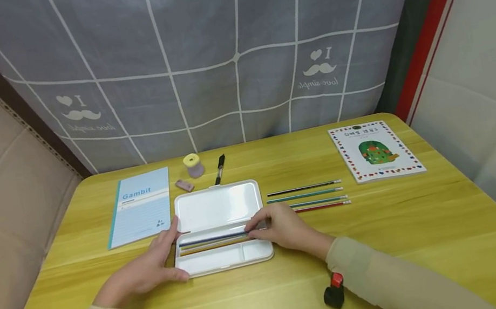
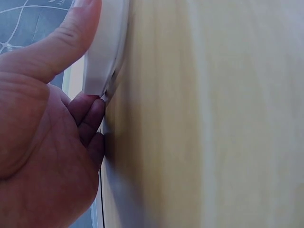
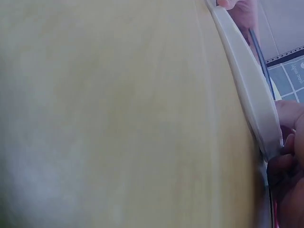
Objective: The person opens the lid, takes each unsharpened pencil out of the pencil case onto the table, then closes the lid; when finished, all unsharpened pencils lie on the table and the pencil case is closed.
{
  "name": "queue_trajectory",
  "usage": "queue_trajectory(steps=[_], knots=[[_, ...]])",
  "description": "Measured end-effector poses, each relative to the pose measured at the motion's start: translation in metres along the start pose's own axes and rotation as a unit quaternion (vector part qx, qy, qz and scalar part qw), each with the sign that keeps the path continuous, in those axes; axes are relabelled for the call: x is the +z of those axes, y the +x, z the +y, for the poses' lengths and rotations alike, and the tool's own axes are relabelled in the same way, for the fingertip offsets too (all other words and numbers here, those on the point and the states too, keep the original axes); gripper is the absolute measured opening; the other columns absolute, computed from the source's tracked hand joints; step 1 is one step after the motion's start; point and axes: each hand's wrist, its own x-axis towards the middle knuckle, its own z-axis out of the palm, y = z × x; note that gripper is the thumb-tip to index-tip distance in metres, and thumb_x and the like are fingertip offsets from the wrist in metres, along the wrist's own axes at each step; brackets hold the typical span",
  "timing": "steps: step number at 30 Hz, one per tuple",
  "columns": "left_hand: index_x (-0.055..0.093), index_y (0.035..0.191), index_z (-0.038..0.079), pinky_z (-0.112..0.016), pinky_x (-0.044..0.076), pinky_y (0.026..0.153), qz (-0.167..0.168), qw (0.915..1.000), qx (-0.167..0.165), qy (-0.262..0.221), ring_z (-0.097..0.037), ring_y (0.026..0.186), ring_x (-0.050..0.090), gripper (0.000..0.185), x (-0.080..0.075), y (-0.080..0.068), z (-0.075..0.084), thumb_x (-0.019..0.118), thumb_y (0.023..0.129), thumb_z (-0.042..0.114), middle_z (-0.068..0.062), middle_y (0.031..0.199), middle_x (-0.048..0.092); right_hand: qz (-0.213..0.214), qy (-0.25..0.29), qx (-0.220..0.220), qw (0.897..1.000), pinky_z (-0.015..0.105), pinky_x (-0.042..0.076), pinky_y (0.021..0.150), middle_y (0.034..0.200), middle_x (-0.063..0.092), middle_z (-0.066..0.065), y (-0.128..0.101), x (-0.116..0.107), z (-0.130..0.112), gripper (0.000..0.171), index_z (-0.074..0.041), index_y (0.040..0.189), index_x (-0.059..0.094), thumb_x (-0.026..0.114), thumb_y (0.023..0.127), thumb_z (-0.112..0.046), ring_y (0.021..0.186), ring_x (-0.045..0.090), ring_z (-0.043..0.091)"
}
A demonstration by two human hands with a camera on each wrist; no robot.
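A white pencil case (image 1: 217, 207) lies with its lid folded back on the table. My left hand (image 1: 149, 269) holds its left end, thumb at the front corner and fingers toward the hinge side; in the left wrist view the fingers (image 2: 90, 111) curl against the case's edge. Over the right end of the tray my right hand (image 1: 287, 227) pinches the end of a dark blue pencil (image 1: 213, 238). That pencil (image 3: 261, 61) shows above the rim in the right wrist view. A yellow pencil (image 1: 214, 246) lies in the case's long compartment, beside the blue one.
Several pencils (image 1: 304, 195) lie in a row right of the case. Behind it are a pink eraser (image 1: 185, 185), a yellow-topped round container (image 1: 193, 166) and a black pen (image 1: 220, 169). A Gambit notebook (image 1: 139, 208) lies left, a picture-covered book (image 1: 376, 150) right.
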Motion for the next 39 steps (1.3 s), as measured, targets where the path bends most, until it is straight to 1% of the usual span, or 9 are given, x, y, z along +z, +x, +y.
queue_trajectory(steps=[4, 7, 10, 13, 15, 19, 26, 35, 39], knots=[[-0.012, 0.165, 0.002, -0.071, 0.018, 0.117, 0.0, 1.0, -0.009, 0.001, -0.048, 0.149, 0.019, 0.129, 0.0, -0.001, 0.0, 0.083, 0.087, 0.041, -0.025, 0.159, 0.032, 0.007, 0.02, -0.017, 1.0, 0.022, 0.041, 0.053, 0.087, 0.075, -0.012, -0.001, -0.003, 0.001, 0.007, -0.02, 0.094, 0.085, 0.085, 0.089, -0.015, 0.059, 0.05, 0.007], [-0.012, 0.165, 0.002, -0.07, 0.018, 0.117, 0.001, 0.9999, -0.013, 0.0, -0.047, 0.148, 0.021, 0.129, -0.001, -0.001, 0.001, 0.083, 0.086, 0.042, -0.025, 0.158, 0.032, 0.008, 0.045, -0.017, 0.999, 0.021, 0.037, 0.05, 0.086, 0.075, -0.011, -0.002, -0.007, 0.002, 0.007, -0.018, 0.094, 0.085, 0.084, 0.089, -0.013, 0.054, 0.046, 0.006], [-0.012, 0.165, 0.001, -0.071, 0.019, 0.116, 0.002, 1.0, -0.005, 0.002, -0.047, 0.147, 0.023, 0.129, -0.001, -0.001, 0.002, 0.082, 0.087, 0.042, -0.024, 0.155, 0.034, 0.007, 0.071, -0.015, 0.997, 0.02, 0.034, 0.049, 0.086, 0.074, -0.008, -0.004, -0.014, 0.004, 0.008, -0.016, 0.095, 0.085, 0.084, 0.089, -0.011, 0.052, 0.041, 0.007], [-0.012, 0.165, 0.001, -0.071, 0.019, 0.116, 0.002, 1.0, -0.004, -0.001, -0.046, 0.146, 0.023, 0.129, -0.001, -0.001, 0.002, 0.082, 0.087, 0.042, -0.023, 0.155, 0.035, 0.01, 0.079, -0.019, 0.997, 0.021, 0.033, 0.05, 0.086, 0.075, -0.006, -0.007, -0.022, 0.007, 0.007, -0.014, 0.095, 0.085, 0.083, 0.089, -0.009, 0.053, 0.04, 0.008], [-0.012, 0.165, 0.002, -0.071, 0.018, 0.117, 0.001, 1.0, -0.007, -0.003, -0.046, 0.147, 0.021, 0.129, -0.001, -0.001, 0.001, 0.082, 0.087, 0.042, -0.024, 0.156, 0.033, 0.017, 0.078, -0.024, 0.997, 0.021, 0.033, 0.051, 0.087, 0.075, -0.004, -0.009, -0.027, 0.01, 0.008, -0.013, 0.094, 0.085, 0.084, 0.088, -0.008, 0.054, 0.041, 0.009], [-0.011, 0.165, 0.003, -0.07, 0.016, 0.118, 0.0, 0.9998, -0.019, -0.007, -0.045, 0.149, 0.019, 0.129, -0.001, -0.001, 0.0, 0.083, 0.086, 0.042, -0.024, 0.158, 0.03, 0.018, 0.071, -0.017, 0.997, 0.021, 0.035, 0.053, 0.09, 0.076, -0.002, -0.014, -0.037, 0.015, 0.01, -0.015, 0.093, 0.084, 0.084, 0.087, -0.007, 0.058, 0.043, 0.01], [-0.012, 0.164, 0.001, -0.071, 0.016, 0.117, 0.004, 0.9999, -0.01, 0.0, -0.047, 0.149, 0.019, 0.129, 0.0, -0.001, -0.001, 0.083, 0.087, 0.043, -0.026, 0.156, 0.033, 0.006, 0.063, -0.012, 0.998, 0.022, 0.037, 0.055, 0.093, 0.077, -0.001, -0.024, -0.059, 0.023, 0.014, -0.018, 0.092, 0.082, 0.083, 0.087, -0.005, 0.06, 0.044, 0.012], [-0.012, 0.165, 0.002, -0.072, 0.01, 0.118, 0.004, 0.9999, -0.015, -0.004, -0.051, 0.153, 0.006, 0.13, 0.001, -0.003, -0.003, 0.082, 0.086, 0.044, -0.029, 0.164, 0.023, 0.02, 0.029, -0.01, 0.999, 0.021, 0.037, 0.054, 0.087, 0.073, -0.003, -0.041, -0.082, 0.041, 0.014, -0.019, 0.091, 0.082, 0.085, 0.087, -0.006, 0.056, 0.041, 0.008], [-0.013, 0.165, 0.004, -0.072, 0.008, 0.118, 0.002, 0.9999, -0.016, -0.005, -0.052, 0.154, 0.002, 0.13, 0.002, -0.002, -0.005, 0.082, 0.086, 0.045, -0.028, 0.166, 0.022, 0.032, 0.024, -0.013, 0.999, 0.022, 0.037, 0.054, 0.088, 0.073, -0.002, -0.051, -0.096, 0.051, 0.013, -0.017, 0.092, 0.082, 0.084, 0.087, -0.005, 0.056, 0.04, 0.008]])
